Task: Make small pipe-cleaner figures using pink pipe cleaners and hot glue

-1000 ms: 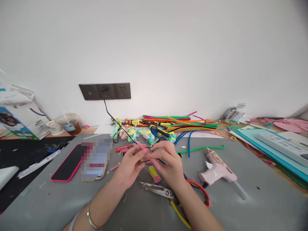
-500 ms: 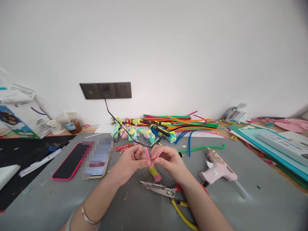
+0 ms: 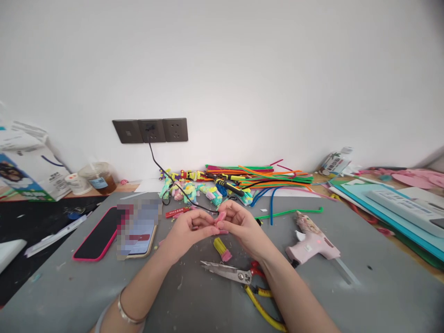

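Between both hands is a small pink pipe cleaner (image 3: 220, 217), bent into a short folded piece. My left hand (image 3: 194, 230) pinches its left side with thumb and forefinger. From the other side my right hand (image 3: 240, 228) grips it, fingertips almost meeting the left ones. Part of the pink piece is hidden behind the fingers. Just below the hands lies a small yellow bundle with a pink end (image 3: 222, 249). Nearer to me, scissors (image 3: 239, 276) with red handles rest under my right forearm, beside yellow-handled pliers (image 3: 262, 310).
A pink glue gun (image 3: 314, 245) lies at the right. Two phones, one in a pink case (image 3: 100, 233), lie at the left. Bundled pipe cleaners (image 3: 263, 176) and finished colourful pieces (image 3: 190, 192) line the back, with a black cord (image 3: 180, 187) running to the wall socket.
Earlier the pink pipe cleaner showed two upright ends in a V; now it looks folded together between the fingertips. Both hands stay in nearly the same place.
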{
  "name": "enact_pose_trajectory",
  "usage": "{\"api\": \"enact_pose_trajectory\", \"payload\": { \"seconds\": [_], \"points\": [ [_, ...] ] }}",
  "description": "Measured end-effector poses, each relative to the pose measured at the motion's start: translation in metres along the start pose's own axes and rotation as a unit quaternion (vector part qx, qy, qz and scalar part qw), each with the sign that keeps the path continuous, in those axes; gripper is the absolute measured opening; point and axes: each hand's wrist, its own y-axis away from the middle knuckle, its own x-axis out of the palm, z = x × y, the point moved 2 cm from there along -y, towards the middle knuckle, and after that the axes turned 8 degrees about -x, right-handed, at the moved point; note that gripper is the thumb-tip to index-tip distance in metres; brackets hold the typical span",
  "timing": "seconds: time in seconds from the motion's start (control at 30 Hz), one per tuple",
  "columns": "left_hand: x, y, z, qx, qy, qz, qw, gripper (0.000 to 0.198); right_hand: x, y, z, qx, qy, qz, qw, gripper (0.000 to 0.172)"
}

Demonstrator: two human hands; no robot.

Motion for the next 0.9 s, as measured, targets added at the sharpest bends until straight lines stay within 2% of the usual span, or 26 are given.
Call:
{"api": "enact_pose_trajectory", "payload": {
  "seconds": [0.07, 0.2, 0.33, 0.57, 0.77, 0.9],
  "points": [
    [-0.0007, -0.0014, 0.001, 0.025, -0.031, -0.034, 0.999, 0.023, -0.0015, -0.0009, -0.0019, -0.001, 0.018, -0.025, 1.0, 0.029],
    [-0.0026, -0.0022, 0.0021, 0.051, -0.102, -0.092, 0.989, 0.019, -0.0037, -0.0009, -0.0043, -0.012, 0.05, -0.032, 0.998, 0.021],
    [-0.0046, -0.0027, 0.0017, 0.032, -0.14, -0.09, 0.986, 0.021, -0.0063, -0.0007, -0.0051, -0.004, 0.077, -0.04, 0.996, 0.021],
    [-0.0065, -0.0007, -0.0006, 0.04, -0.183, -0.087, 0.978, 0.02, -0.005, -0.0012, -0.0035, -0.004, 0.106, -0.058, 0.993, 0.025],
    [-0.0052, 0.0021, -0.001, 0.074, -0.219, -0.084, 0.969, 0.021, -0.0053, -0.0021, -0.0047, 0.004, 0.067, -0.049, 0.997, 0.031],
    [-0.0028, 0.0011, -0.0004, 0.096, -0.205, -0.081, 0.971, 0.02, -0.0071, -0.0018, -0.0023, 0.003, 0.084, -0.046, 0.995, 0.03]
  ]
}}
